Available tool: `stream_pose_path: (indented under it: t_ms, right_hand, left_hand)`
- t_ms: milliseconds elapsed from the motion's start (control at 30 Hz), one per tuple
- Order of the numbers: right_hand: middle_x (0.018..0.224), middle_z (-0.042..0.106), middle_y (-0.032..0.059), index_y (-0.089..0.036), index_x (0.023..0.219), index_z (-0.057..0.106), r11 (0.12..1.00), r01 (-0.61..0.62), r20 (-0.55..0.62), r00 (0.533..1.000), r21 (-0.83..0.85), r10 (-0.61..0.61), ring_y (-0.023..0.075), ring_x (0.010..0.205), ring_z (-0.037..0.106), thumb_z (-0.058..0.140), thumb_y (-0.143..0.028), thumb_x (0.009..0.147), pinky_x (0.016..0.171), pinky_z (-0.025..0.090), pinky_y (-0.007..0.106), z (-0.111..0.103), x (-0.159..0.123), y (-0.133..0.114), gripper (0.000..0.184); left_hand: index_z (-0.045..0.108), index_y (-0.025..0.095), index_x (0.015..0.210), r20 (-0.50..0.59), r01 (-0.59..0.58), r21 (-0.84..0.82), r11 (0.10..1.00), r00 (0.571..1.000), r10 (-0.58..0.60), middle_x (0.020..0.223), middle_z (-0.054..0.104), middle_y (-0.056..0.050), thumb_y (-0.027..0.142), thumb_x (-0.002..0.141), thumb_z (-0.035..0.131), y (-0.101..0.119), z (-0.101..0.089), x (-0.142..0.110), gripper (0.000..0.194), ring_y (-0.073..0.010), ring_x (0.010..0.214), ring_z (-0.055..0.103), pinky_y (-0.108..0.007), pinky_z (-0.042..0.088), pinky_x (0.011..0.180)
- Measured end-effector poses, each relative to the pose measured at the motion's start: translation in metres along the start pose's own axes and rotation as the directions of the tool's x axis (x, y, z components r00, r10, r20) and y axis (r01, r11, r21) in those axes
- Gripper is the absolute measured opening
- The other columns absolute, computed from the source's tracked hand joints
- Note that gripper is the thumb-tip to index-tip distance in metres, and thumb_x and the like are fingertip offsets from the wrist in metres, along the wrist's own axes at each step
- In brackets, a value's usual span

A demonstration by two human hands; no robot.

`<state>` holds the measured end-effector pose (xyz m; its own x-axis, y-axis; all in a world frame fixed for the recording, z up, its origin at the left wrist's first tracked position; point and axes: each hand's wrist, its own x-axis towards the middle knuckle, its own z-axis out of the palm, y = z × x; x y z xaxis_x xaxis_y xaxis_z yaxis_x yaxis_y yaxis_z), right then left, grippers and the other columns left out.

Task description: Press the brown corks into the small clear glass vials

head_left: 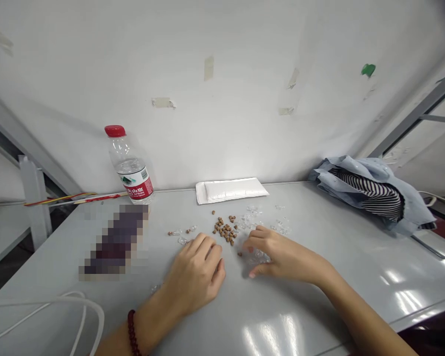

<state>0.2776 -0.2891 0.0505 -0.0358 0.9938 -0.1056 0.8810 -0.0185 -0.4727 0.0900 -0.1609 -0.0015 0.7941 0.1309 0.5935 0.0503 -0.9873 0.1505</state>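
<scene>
My left hand [198, 272] rests on the grey table with its fingers curled down. Whatever may be under its fingertips is hidden. To its right, my right hand [265, 249] is arched with thumb and fingers apart, over a few small clear glassy pieces [258, 257]. Between and beyond the hands lies a loose pile of small brown cork-like pieces [225, 230]. More clear pieces [251, 213] are scattered behind my right hand. Just past my left fingers lie a few clear pieces [177, 232] with brown bits beside them.
A white padded packet [233, 190] lies against the wall. At the back left stands a water bottle [131, 168] with a red cap, near a pixelated dark object [116, 242]. White cables [92, 301] loop at the front left. Folded light-blue and striped cloth [371, 193] lies at the right.
</scene>
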Motion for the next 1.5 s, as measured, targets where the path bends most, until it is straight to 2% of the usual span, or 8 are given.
stream_pose_path:
  t_ms: [167,333,600,700,800,1000,1233,1500]
  right_hand:
    - [0.086,0.063,0.0065,-0.017,0.097,0.067,0.989,0.014,0.018,1.000,-0.147,-0.012,0.0219,0.083,0.054,0.068,-0.018,0.079,0.074,0.043,0.035,0.001,-0.002,-0.004,0.018]
    - [0.081,0.062,0.0053,-0.018,0.088,0.068,0.990,0.072,-0.021,0.997,-0.121,-0.075,0.0200,0.079,0.056,0.057,-0.011,0.082,0.073,0.042,0.034,0.004,-0.002,-0.003,0.015]
    - [0.085,0.064,0.0038,-0.018,0.088,0.065,0.988,-0.005,-0.263,0.964,0.151,0.045,0.0157,0.077,0.056,0.058,-0.021,0.083,0.067,0.045,0.028,0.000,0.001,-0.002,0.009]
    - [0.083,0.065,0.0033,-0.019,0.099,0.067,0.943,-0.018,-0.351,0.926,0.331,0.140,0.0159,0.075,0.057,0.058,-0.027,0.085,0.063,0.045,0.028,0.003,0.004,-0.004,0.018]
    - [0.080,0.066,0.0026,-0.020,0.108,0.068,0.852,0.008,-0.341,0.919,0.523,0.200,0.0163,0.074,0.059,0.059,-0.034,0.087,0.067,0.047,0.031,0.010,0.007,-0.006,0.027]
    - [0.084,0.068,0.0031,-0.019,0.100,0.069,0.473,0.025,-0.138,0.969,0.881,0.207,0.0143,0.076,0.062,0.070,-0.035,0.080,0.079,0.048,0.033,0.026,0.014,-0.010,0.026]
    - [0.081,0.068,0.0045,-0.013,0.088,0.067,0.031,-0.025,0.023,0.996,0.999,0.087,0.0106,0.070,0.062,0.070,-0.029,0.082,0.077,0.048,0.028,0.040,0.019,-0.015,0.017]
    - [0.079,0.068,0.0053,-0.012,0.083,0.067,-0.044,-0.047,0.050,0.995,0.998,0.084,0.0097,0.067,0.062,0.071,-0.027,0.082,0.073,0.049,0.026,0.040,0.017,-0.019,0.015]
  left_hand:
    - [0.060,0.015,0.104,0.123,-0.037,-0.073,0.997,0.991,0.046,0.097,0.061,-0.010,0.008,0.089,0.045,0.013,0.013,0.007,0.022,-0.0229,0.089,0.056,-0.037,0.053,0.073]
    - [0.061,0.016,0.104,0.182,-0.059,-0.126,0.990,0.980,0.081,0.102,0.062,-0.008,0.005,0.090,0.045,0.015,0.023,0.010,0.024,-0.0213,0.092,0.057,-0.036,0.054,0.076]
    - [0.055,0.015,0.078,0.296,-0.144,0.015,0.990,0.946,0.133,0.081,0.057,-0.006,-0.007,0.078,0.043,0.014,0.015,0.001,0.026,-0.0203,0.074,0.055,-0.031,0.053,0.060]
    - [0.057,0.016,0.084,0.211,-0.045,-0.065,0.997,0.976,0.058,0.080,0.057,-0.005,-0.002,0.082,0.044,0.014,0.011,-0.001,0.023,-0.0198,0.074,0.056,-0.032,0.053,0.062]
    - [0.061,0.017,0.097,0.025,0.153,-0.324,0.934,0.988,-0.153,0.084,0.060,-0.004,0.004,0.086,0.045,0.015,0.004,0.001,0.024,-0.0157,0.073,0.059,-0.027,0.053,0.064]
    - [0.066,0.019,0.088,-0.129,0.294,-0.627,0.722,0.874,-0.468,0.082,0.067,-0.001,0.009,0.085,0.054,0.022,-0.011,0.009,0.016,-0.0121,0.072,0.064,-0.021,0.054,0.063]
    - [0.066,0.018,0.086,-0.237,0.203,-0.584,0.786,0.883,-0.405,0.080,0.069,-0.001,0.008,0.083,0.060,0.027,-0.009,0.007,0.012,-0.0123,0.073,0.065,-0.022,0.054,0.065]
    - [0.066,0.016,0.092,-0.287,0.117,-0.515,0.849,0.910,-0.300,0.084,0.065,-0.003,0.002,0.084,0.060,0.025,-0.007,0.005,0.017,-0.0103,0.074,0.063,-0.019,0.053,0.065]
